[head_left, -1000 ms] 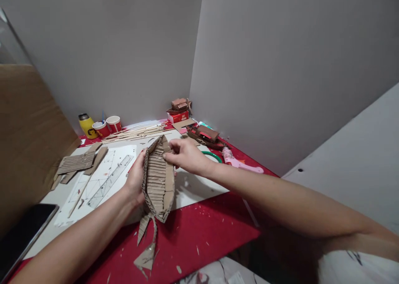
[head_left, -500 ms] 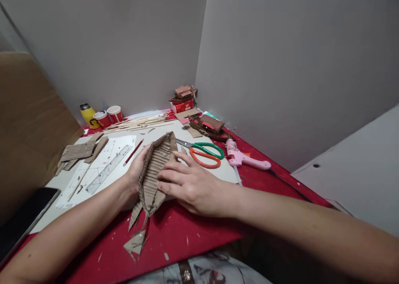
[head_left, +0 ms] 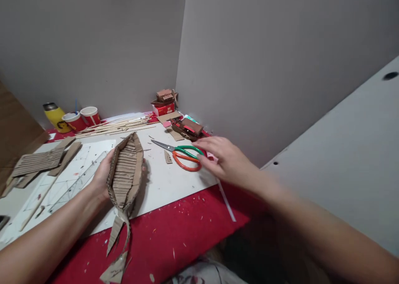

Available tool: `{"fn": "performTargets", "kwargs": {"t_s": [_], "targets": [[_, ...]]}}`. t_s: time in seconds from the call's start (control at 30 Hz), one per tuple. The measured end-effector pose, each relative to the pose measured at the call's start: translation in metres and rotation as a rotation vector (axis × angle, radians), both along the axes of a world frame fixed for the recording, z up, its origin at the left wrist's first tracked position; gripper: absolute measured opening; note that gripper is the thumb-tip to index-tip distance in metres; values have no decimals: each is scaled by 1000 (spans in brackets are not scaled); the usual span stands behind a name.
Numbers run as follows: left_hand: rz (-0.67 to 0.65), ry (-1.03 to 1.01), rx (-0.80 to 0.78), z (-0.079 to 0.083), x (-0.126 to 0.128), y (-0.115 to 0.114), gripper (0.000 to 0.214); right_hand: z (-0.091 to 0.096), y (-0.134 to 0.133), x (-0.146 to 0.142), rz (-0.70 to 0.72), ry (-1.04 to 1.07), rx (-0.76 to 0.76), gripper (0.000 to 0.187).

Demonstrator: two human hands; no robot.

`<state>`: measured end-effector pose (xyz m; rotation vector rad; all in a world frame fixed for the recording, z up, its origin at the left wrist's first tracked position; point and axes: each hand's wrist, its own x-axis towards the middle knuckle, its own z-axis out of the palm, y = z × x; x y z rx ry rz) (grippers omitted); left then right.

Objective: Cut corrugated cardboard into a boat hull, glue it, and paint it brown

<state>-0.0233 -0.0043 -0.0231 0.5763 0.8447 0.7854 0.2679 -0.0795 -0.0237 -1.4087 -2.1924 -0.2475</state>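
My left hand (head_left: 102, 177) is closed round the left side and underside of a cardboard boat hull (head_left: 125, 172). Corrugated ribs line the inside of the hull, and loose cardboard strips dangle from its lower tip. My right hand (head_left: 222, 157) has its thumb and fingers apart at the handle end of a pair of scissors (head_left: 186, 152) with one green and one orange loop. The scissors lie on the white sheet, blades pointing left. Behind this hand a pink glue gun (head_left: 212, 157) shows only in part. Whether the fingers touch either tool I cannot tell.
A glue stick (head_left: 227, 201) juts over the red tabletop (head_left: 174, 226). Farther back are a brown model boat (head_left: 187, 128), another on a red box (head_left: 163, 109), wooden sticks (head_left: 121, 126), cups (head_left: 90, 116) and a yellow bottle (head_left: 56, 118). Cardboard pieces (head_left: 37, 163) lie left.
My right hand has let go of the hull's right side and moved right to the scissors and glue gun. The left hand keeps hold of the hull. The view has turned right.
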Motion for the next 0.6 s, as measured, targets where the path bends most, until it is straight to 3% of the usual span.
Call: {"fn": "performTargets", "kwargs": {"t_s": [0.07,0.2,0.4,0.6], "targets": [[8,-19,-2,-2,-4,6,50,-10,0,32,-257,-157,-227,38],[2,-42,-26,-6,-8,10,51,-36,-3,72,-317,-222,-367,38],[-40,-25,-77,-6,-6,2,54,-58,6,84,-370,-154,-374,29],[-48,-50,-105,-9,-5,2,55,-47,-9,108,-368,110,-248,18]]}}
